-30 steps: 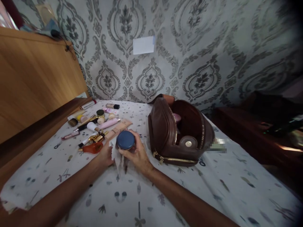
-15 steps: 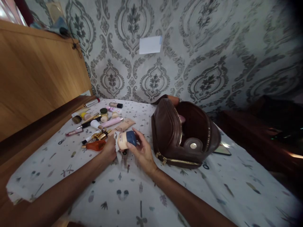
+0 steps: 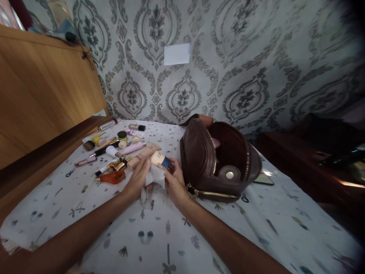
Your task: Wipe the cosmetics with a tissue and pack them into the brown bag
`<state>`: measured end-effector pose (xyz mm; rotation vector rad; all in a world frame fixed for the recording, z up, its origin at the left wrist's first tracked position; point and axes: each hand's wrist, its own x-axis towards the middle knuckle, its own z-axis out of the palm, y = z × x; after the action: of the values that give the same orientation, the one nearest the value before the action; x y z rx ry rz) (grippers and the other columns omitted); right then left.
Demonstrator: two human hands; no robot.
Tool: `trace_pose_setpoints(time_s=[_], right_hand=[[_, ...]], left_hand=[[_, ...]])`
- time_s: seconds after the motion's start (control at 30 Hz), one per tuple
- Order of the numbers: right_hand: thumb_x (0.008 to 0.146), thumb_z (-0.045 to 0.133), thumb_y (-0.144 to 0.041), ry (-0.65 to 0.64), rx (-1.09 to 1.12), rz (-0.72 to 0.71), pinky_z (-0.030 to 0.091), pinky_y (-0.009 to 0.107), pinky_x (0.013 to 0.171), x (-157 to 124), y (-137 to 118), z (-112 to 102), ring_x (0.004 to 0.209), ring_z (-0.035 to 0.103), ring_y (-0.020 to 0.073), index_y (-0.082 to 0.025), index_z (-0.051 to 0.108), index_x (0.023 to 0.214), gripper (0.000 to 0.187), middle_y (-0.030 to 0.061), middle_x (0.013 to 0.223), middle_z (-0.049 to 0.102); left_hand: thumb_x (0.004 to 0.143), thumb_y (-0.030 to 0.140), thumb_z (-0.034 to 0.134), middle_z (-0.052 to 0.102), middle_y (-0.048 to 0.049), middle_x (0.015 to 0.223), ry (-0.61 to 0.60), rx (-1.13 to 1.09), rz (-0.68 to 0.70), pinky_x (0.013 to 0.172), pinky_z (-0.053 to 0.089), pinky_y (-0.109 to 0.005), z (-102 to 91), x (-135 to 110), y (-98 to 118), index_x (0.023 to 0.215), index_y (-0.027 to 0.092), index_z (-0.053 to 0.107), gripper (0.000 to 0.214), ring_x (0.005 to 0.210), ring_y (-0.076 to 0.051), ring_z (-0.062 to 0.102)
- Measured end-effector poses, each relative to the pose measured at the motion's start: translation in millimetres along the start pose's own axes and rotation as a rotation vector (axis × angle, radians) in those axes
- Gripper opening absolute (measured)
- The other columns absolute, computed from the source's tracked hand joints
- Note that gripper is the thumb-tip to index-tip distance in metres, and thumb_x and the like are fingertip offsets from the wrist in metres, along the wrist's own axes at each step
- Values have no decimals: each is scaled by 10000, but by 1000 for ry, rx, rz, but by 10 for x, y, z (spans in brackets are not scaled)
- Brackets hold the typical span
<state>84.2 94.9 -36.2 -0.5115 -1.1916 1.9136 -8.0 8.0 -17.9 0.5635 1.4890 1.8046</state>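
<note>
As the right hand (image 3: 176,183) wraps its fingers round the blue lid (image 3: 165,163), the jar (image 3: 156,157) slants mid-frame, its long axis pointing lid-first toward lower right. The left hand (image 3: 138,179), fingers partly closed, holds white cloth (image 3: 155,175) against it.

Centre of the frame, the jar (image 3: 157,157) shows a smooth, plastic-looking body and a blue cap (image 3: 165,163) with a soft sheen, right against a matt, crumpled wipe (image 3: 155,175), paper or fabric, impossible to tell. Over to the right it's smooth leather-look on the bag (image 3: 195,150), dully shining, with bright metal on the zip (image 3: 219,195) and a polished snap (image 3: 229,175), while left of centre the orange bottle (image 3: 112,177) gleams, glass or plastic! Underneath runs matt, lightly creased cloth, the sheet (image 3: 154,222), and upper left comes satin-smooth, grained wood on the panel (image 3: 48,76).
</note>
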Motion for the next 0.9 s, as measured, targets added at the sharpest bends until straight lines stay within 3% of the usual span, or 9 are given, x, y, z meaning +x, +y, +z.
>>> trace_pose_setpoints(time_s=[0.1,0.2,0.3,0.5,0.57,0.73,0.9], right_hand=[[635,834,-365,-18,-71,-85,511,292,821,3,-10,-4,913,634,176,-230,522,1006,504,10,964,655],[674,813,-397,-40,-51,-72,495,258,778,-22,-36,6,860,624,158,-227,560,958,416,-12,897,658],[716,765,-470,-51,65,20,481,227,675,-40,-64,26,761,605,140,-222,607,877,334,-30,814,649],[671,716,-654,-46,225,271,402,226,467,8,-82,28,535,544,134,-200,659,826,483,-35,614,614],[673,713,-656,-48,240,289,403,232,461,14,-91,28,523,544,139,-198,660,817,483,-35,589,607],[669,788,-479,-55,264,132,507,238,609,-21,-118,42,761,634,160,-213,651,891,373,-16,835,680],[691,773,-461,-19,13,-6,494,229,575,-41,-81,4,809,633,168,-239,617,1050,450,4,961,675]], left_hand=[[833,593,600,645,-1,909,-59,253,97,385,367,-174,10,-59,59,1224,249,562,522,569,-108,529],[821,544,626,641,-22,1022,-122,375,224,589,488,-214,-10,-31,111,1225,218,545,525,751,-142,586],[740,452,719,645,-57,1089,-143,469,394,835,491,-291,-59,48,117,1169,170,562,537,965,-207,598],[690,374,739,652,-72,1116,-191,532,460,937,459,-342,-130,117,83,1144,158,566,532,1059,-248,593],[701,380,730,655,-82,1134,-212,519,457,951,458,-346,-141,126,91,1160,146,566,541,1073,-252,594],[695,445,744,633,-105,1260,-270,499,434,1023,435,-372,-192,176,98,1259,158,537,666,1182,-288,565],[751,520,665,580,-149,1336,-269,457,401,1082,389,-406,-216,193,74,1279,143,518,665,1268,-314,509]])
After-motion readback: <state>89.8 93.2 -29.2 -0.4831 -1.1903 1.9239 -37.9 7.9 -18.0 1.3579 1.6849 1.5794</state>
